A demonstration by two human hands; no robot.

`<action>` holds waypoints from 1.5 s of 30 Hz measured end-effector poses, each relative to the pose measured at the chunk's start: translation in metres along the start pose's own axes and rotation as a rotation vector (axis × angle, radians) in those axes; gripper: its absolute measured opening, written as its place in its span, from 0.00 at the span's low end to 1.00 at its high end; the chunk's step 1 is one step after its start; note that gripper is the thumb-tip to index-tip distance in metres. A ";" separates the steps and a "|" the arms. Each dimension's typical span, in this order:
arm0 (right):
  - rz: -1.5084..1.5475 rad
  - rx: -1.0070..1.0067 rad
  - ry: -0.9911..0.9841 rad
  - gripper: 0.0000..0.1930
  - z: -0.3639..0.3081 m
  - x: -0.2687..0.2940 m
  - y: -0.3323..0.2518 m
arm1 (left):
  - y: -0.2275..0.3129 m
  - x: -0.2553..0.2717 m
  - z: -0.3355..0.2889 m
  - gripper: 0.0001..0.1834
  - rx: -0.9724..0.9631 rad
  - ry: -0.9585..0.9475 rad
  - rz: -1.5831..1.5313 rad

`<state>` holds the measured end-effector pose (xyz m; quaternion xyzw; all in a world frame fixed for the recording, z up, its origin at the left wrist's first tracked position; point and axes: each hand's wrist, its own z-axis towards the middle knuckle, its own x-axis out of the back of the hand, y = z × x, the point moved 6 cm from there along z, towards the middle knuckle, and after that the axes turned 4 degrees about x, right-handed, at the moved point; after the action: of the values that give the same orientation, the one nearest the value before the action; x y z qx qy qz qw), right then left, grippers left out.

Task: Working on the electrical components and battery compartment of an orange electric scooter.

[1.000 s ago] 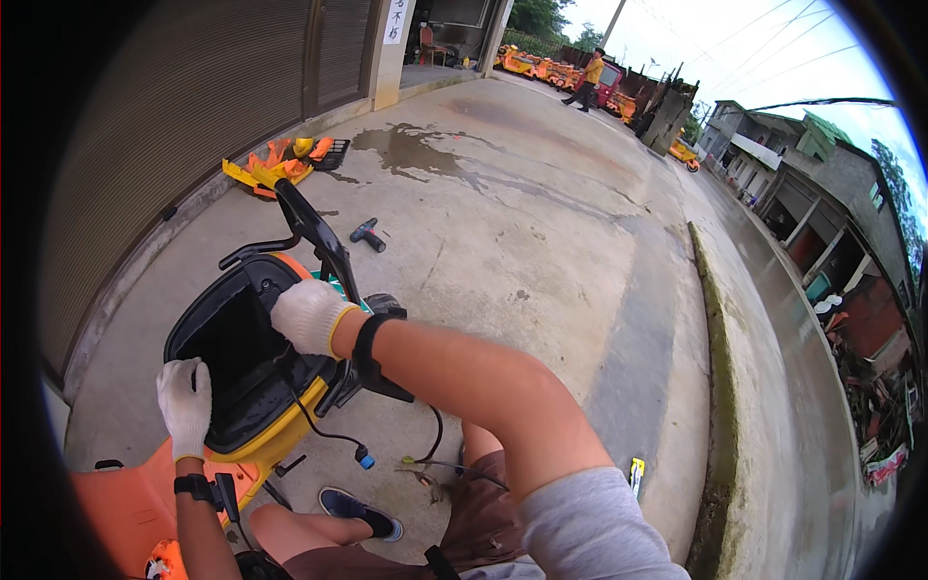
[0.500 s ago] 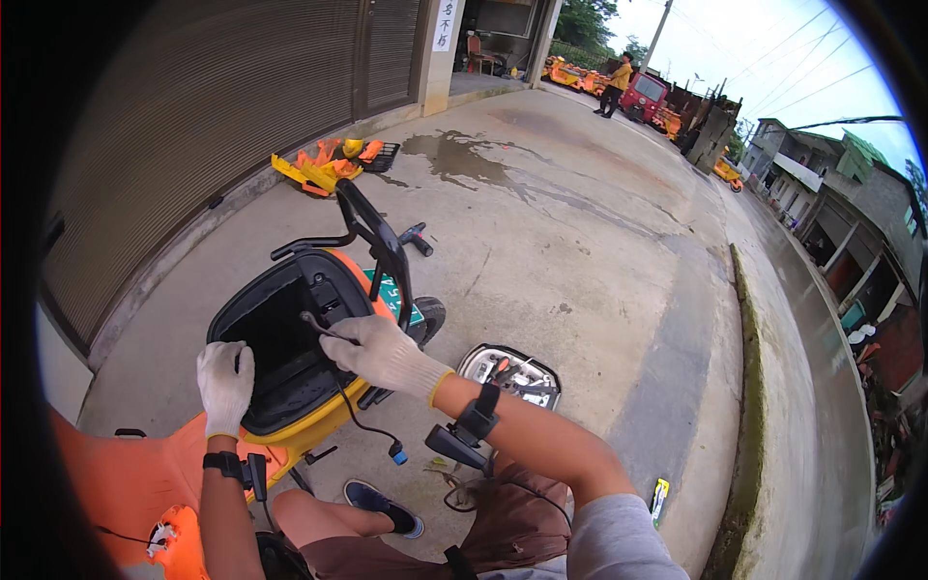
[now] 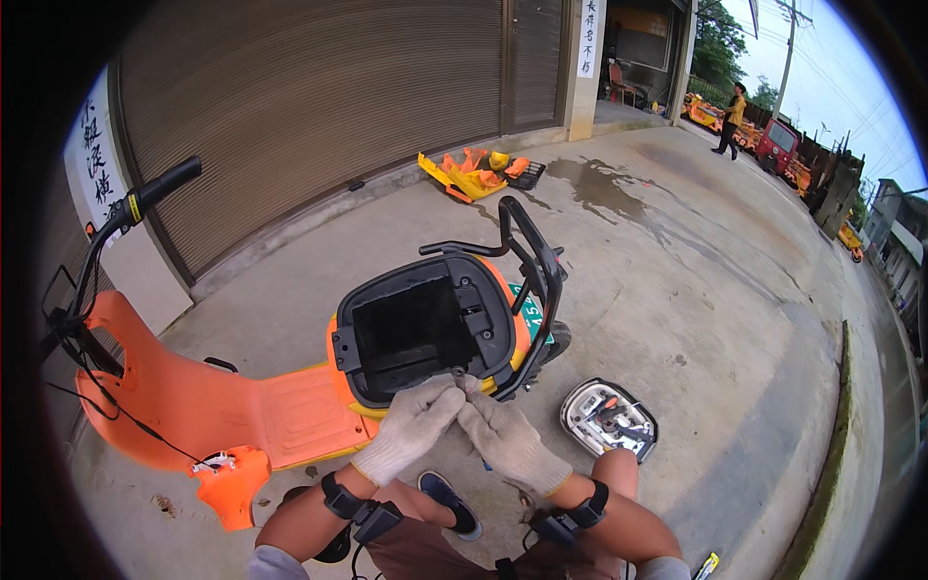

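Observation:
My left hand [image 3: 418, 425] and my right hand [image 3: 505, 435], both in white knit gloves, meet in a pinch at the near edge of an orange and yellow scooter's open seat compartment [image 3: 348, 372]. A short dark end of a black cable [image 3: 458, 372] shows at their fingertips; the gloves hide most of it. The compartment is a deep black box with a black rack behind it. On the ground at the right, the upturned scooter seat [image 3: 572, 425] holds several tools, one with a red handle.
Scooter handlebar [image 3: 145, 198] rises at the left. An orange panel [image 3: 237, 483] hangs by wires near the footboard. Orange and yellow parts [image 3: 464, 179] lie by the roller shutter [image 3: 338, 97]. A person in a yellow top [image 3: 732, 121] stands far off near a red vehicle [image 3: 776, 145].
My left hand has moved from the compartment's left edge to meet my right hand. Both are now at the near edge with the cable. The view has swung left, showing the handlebar.

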<state>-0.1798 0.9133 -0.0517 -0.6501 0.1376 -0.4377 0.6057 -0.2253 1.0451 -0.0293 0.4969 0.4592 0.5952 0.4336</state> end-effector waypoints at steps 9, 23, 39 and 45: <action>-0.280 0.216 0.014 0.20 0.001 0.015 -0.011 | -0.008 -0.015 0.011 0.17 0.260 -0.143 -0.313; -0.131 -0.020 0.219 0.16 -0.008 0.048 -0.023 | -0.002 0.004 0.015 0.18 0.178 -0.111 -0.009; -0.461 -0.040 0.516 0.22 0.129 0.146 -0.065 | 0.007 0.028 0.142 0.16 0.244 -0.380 0.659; -0.465 -0.029 0.535 0.22 0.130 0.146 -0.062 | 0.008 0.036 0.151 0.17 0.459 -0.397 0.782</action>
<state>-0.0211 0.9107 0.0785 -0.5348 0.1457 -0.7167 0.4233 -0.0812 1.0960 -0.0016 0.8186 0.2660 0.4904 0.1363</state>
